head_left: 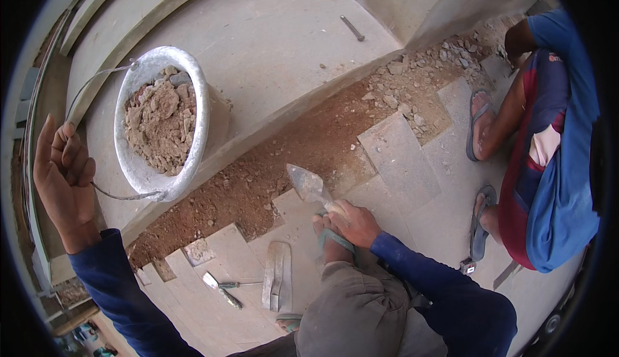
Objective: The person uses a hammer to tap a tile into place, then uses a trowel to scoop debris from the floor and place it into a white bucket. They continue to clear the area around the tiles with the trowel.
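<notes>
On the left, my left hand (68, 176) has its fingers curled around the wire handle (122, 196) of a white bucket (201, 109), with one finger sticking up. Brown soil and broken rubble (161, 118) fill the bucket, which tilts toward me on a concrete ledge. My right hand (354, 223) grips a pointed trowel (308, 183) by its handle, above my sandalled foot. Its blade hangs over the border between paving and bare soil.
Paving slabs (400, 157) edge a soil strip (258, 176) with rubble. A plastering float (277, 276), a scraper (222, 290) and a screwdriver (242, 284) lie near my feet. Another person (554, 151) crouches at right. A metal bolt-like piece (352, 28) rests on the ledge.
</notes>
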### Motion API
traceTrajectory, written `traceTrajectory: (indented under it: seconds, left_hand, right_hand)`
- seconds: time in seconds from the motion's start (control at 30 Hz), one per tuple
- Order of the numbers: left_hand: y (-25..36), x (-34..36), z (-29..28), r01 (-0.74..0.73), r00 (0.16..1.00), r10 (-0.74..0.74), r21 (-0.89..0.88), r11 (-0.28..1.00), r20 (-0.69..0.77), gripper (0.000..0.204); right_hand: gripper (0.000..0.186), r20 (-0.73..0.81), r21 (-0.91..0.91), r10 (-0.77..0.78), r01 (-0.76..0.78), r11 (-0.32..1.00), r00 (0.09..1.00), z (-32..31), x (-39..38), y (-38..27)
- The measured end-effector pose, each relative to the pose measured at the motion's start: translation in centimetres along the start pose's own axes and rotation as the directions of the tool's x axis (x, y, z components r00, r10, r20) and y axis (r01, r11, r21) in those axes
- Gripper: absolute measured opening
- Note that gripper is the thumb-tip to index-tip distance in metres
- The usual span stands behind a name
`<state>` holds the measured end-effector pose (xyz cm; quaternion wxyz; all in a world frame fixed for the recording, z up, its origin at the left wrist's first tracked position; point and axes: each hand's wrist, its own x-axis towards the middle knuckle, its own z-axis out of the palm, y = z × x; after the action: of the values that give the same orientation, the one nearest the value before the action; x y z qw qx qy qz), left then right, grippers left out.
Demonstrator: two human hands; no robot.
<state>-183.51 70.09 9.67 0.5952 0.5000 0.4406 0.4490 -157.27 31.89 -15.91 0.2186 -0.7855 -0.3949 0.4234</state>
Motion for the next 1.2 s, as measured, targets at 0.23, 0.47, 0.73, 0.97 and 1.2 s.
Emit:
traceTrajectory:
  seconds: [0.23, 0.47, 0.73, 0.97, 1.2]
  left_hand:
    - [-5.6, 5.9, 4.3, 0.197, 0.980, -0.193, -0.153, 0.968, 0.046, 0.034]
    - [-8.0, 5.8, 4.8, 0.126, 0.921, -0.014, 0.263, 0.957, -0.390, 0.048]
    - [-23.2, -7.2, 29.1, -0.367, 0.929, 0.343, 0.220, 0.904, 0.139, 0.038]
    - [-41.7, -8.5, 37.2, -0.217, 0.845, -0.002, 0.345, 0.913, 0.535, 0.068]
    - [-42.8, -8.6, 38.4, -0.234, 0.870, 0.018, 0.381, 0.895, 0.493, 0.078]
  right_hand:
    - [0.044, -0.075, 0.209, 0.060, -0.043, 0.977, 0.995, -1.5, 1.7, 0.3]
    - [0.045, -0.288, 0.390, 0.182, -0.058, 0.919, 0.940, -3.4, 5.9, -1.5]
    - [0.052, -0.778, 0.310, 0.297, -0.071, 0.948, 0.553, -13.1, 14.1, 2.1]
    - [0.045, -0.850, 0.234, 0.407, -0.451, 0.861, 0.335, -31.2, 21.3, 10.3]
    - [0.044, -0.720, 0.038, 0.396, -0.537, 0.843, 0.570, -27.7, 21.6, 9.7]
